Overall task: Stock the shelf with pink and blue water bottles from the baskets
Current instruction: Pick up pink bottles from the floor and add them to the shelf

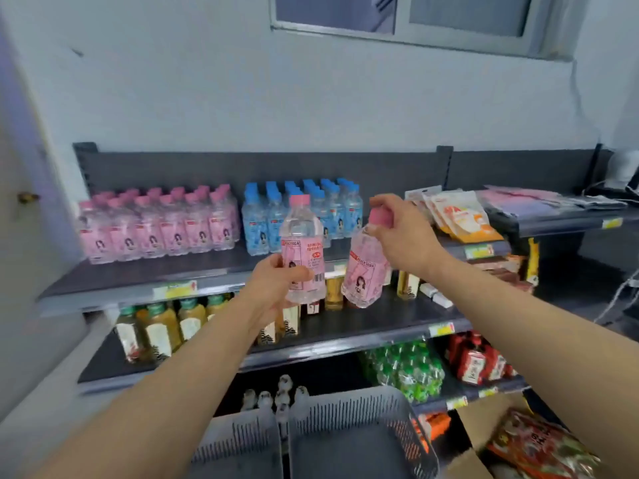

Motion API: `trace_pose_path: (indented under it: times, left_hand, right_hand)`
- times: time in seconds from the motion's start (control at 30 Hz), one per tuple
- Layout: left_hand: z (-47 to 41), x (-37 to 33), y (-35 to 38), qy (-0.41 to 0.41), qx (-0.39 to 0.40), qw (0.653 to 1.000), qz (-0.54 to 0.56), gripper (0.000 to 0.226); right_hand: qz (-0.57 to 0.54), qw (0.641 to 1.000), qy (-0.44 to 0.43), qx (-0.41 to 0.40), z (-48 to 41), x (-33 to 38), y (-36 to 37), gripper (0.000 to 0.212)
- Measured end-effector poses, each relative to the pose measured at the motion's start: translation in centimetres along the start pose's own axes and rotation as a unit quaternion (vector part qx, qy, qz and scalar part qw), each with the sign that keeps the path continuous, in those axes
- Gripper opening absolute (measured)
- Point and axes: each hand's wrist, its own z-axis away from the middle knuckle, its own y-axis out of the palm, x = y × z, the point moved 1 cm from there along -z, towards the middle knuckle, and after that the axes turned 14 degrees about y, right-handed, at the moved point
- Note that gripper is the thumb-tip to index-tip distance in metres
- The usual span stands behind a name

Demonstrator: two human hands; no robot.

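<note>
Up on the top shelf [138,271] I see pink bottles [155,226], then blue ones [301,216]. My left hand [273,288] grips a clear, pink-capped bottle [302,250] low down, upright. My right hand [401,233] pinches the cap of another pink bottle [364,271], tilted.

Left pink bottle [303,250] label read "PEACH SODA" | right pink bottle [364,267] label read "PEACH SODA" | other print and shelf tags were too blurred to read
</note>
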Motion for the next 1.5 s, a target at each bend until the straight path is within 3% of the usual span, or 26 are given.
trace_pose_path:
  times: [0.23, 0.63, 1.07, 1.2, 1.33, 1.5]
  left_hand:
    - [-2.5, -1.2, -11.9, 0.055, -0.139, 0.988, -0.041, 0.035]
    - [-10.7, -0.5, -31.6, 0.073, -0.244, 0.954, -0.158, 0.056]
    - [-17.0, 3.8, -41.7, 0.070, -0.264, 0.928, -0.254, 0.058]
    - [-18.0, 5.6, -42.6, 0.066, -0.270, 0.926, -0.254, 0.062]
    - [-18.6, 5.9, -43.3, 0.054, -0.244, 0.938, -0.240, 0.069]
    - [-17.5, 6.3, -44.2, 0.010, -0.186, 0.941, -0.282, 0.070]
  right_hand:
    - [-0.039, 0.995, -0.062, 0.067, -3.6, 8.0, 9.2, 0.040]
    - [-0.091, 0.970, -0.118, 0.192, -10.1, 21.3, 27.0, 0.042]
    - [-0.066, 0.953, -0.124, 0.268, -13.8, 27.5, 41.6, 0.051]
    - [-0.114, 0.946, -0.098, 0.288, -14.2, 27.5, 43.3, 0.051]
    - [-0.156, 0.919, -0.045, 0.360, -13.9, 25.8, 43.4, 0.068]
    - [-0.072, 0.891, 0.010, 0.449, -13.4, 22.3, 45.3, 0.081]
